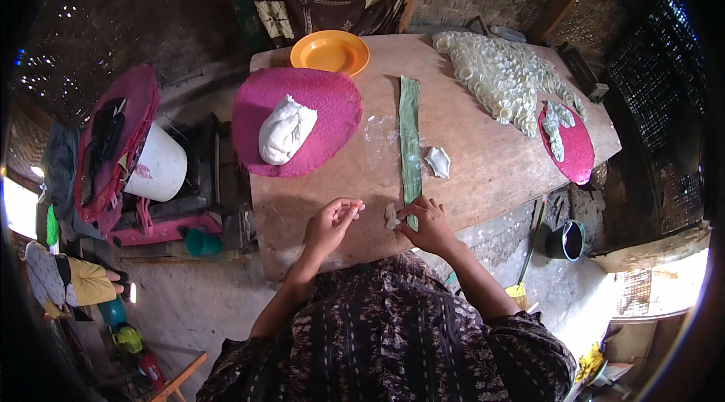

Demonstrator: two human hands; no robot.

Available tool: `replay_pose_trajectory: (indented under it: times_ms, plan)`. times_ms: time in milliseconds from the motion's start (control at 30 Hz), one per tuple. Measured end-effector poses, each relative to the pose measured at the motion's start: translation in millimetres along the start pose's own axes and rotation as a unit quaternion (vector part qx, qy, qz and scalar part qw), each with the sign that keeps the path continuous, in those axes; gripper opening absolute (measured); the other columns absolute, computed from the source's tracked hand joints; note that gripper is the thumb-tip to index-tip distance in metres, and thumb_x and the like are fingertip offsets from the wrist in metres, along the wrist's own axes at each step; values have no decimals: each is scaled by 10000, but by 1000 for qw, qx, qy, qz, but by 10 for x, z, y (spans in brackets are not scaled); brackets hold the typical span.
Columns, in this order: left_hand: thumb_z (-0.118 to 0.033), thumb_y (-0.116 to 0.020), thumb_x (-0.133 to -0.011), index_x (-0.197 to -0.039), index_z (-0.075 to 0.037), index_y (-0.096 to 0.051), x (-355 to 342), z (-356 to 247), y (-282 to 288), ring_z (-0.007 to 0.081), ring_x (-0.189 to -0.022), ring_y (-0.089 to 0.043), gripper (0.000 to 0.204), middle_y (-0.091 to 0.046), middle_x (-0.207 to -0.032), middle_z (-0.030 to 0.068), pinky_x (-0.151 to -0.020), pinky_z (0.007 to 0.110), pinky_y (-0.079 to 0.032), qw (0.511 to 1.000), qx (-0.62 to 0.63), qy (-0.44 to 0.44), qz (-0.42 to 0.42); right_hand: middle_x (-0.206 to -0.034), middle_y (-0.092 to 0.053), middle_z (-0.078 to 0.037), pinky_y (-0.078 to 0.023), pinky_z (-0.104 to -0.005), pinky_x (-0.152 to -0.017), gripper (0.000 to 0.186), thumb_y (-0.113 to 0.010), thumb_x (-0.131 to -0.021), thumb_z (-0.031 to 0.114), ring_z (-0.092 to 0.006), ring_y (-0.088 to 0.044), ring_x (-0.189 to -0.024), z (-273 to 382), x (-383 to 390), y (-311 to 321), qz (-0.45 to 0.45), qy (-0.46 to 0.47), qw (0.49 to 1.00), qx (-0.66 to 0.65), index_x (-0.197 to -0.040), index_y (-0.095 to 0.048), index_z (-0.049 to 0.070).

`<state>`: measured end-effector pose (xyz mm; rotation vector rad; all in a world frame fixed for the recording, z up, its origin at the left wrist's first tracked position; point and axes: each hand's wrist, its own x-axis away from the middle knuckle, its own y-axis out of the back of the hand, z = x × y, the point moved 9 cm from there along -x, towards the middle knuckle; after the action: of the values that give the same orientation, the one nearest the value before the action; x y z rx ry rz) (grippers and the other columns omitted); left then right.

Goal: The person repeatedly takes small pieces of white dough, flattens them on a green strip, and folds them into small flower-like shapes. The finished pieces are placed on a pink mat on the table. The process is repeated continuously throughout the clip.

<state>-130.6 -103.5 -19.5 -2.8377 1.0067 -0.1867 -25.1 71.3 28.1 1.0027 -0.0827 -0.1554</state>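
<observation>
Dark patterned shirt nearest camera. Green leaf strip lies lengthwise on wooden table; right hand bent over its near end, touching, grip can't tell. Left hand apart, left of leaf, fingers curled narrow; can't tell if holding anything. Pale scrap by right fingertips, white piece just right of leaf. Farther left, white dough on pink mat.

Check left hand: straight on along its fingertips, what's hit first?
Likely the small pale scrap, just short of the green leaf strip. Height of the left hand above the tabletop is unclear, so it might pass over.
</observation>
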Motion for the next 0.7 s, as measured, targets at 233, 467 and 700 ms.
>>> replay_pose_trajectory:
  times_ms: [233,467,700]
  plan:
    - [-136,-622,-957,-1172,-7,-614,111,-86,-119,81,-914,-623,251,-686,-1050,53,-824,237,-500,983,-181,25,27,-909,-673,-82,-471,-398,-836,164,-700,-839,227,-270,-642,-892,-45,-49,-146,65,-43,983,-165,-916,-660,87]
    - [-190,-759,-834,-1315,-36,-551,189,-479,-447,306,-1083,-649,546,-647,-1190,181,-897,340,-507,940,-329,-83,35,-890,-676,-54,-497,-295,-745,231,-678,-904,155,-128,-641,-848,121,-271,-141,36,-63,897,-437,-1009,-580,-26]
    - [-236,-619,-952,-1340,-30,-520,-75,-106,-321,200,-1076,-649,450,-661,-1198,95,-888,306,-513,993,-29,109,40,-843,-667,-89,-503,-297,-668,195,-669,-909,169,-127,-628,-739,387,-632,187,-23,-18,959,-282,-986,-612,-2]
